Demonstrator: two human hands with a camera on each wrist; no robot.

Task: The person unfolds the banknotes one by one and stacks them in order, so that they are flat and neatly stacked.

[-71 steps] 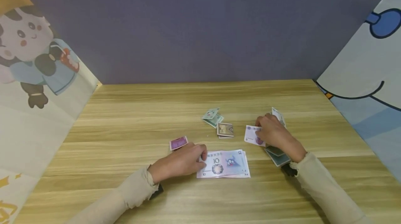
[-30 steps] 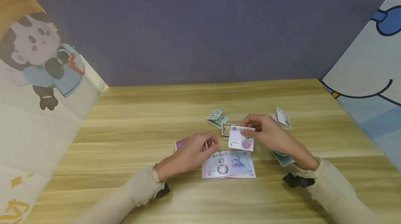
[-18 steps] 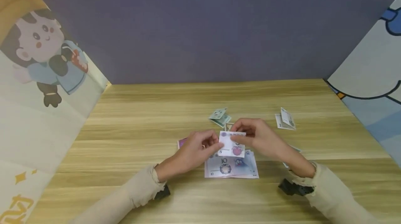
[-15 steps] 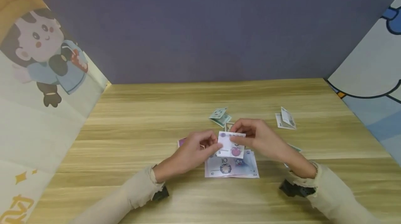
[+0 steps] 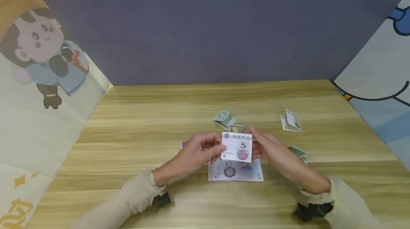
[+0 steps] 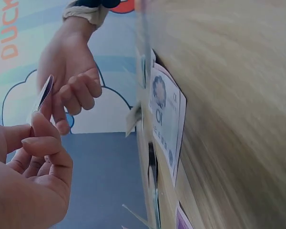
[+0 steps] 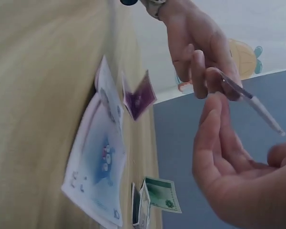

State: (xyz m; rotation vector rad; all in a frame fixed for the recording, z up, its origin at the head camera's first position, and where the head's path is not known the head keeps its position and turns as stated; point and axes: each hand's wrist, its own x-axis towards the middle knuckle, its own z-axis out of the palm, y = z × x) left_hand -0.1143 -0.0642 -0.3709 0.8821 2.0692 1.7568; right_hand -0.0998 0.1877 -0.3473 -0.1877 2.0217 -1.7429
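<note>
A folded play-money 5 note (image 5: 237, 147) is held up over the flat 10 notes (image 5: 221, 172), facing the head camera. My left hand (image 5: 196, 152) pinches its left edge between thumb and fingers; the left wrist view has the note (image 6: 46, 93) nearly edge-on. At the note's right side is my right hand (image 5: 278, 154), its fingers partly hidden behind the paper. In the right wrist view that hand (image 7: 238, 176) has relaxed fingers, with the thumb apart from them near the note's free end (image 7: 267, 117).
Behind the hands lie a folded green note (image 5: 224, 119) and a brown one (image 5: 237, 128). A purple folded note (image 5: 183, 145) shows beside the left hand. Farther right are a half-open 1 note (image 5: 290, 120) and another green note (image 5: 298, 151). A dark wall (image 5: 205, 30) closes the back.
The right hand carried the 5 note left from the right-hand pile to above the 10 notes. The left hand took its left edge; the right hand then loosened its pinch and turned.
</note>
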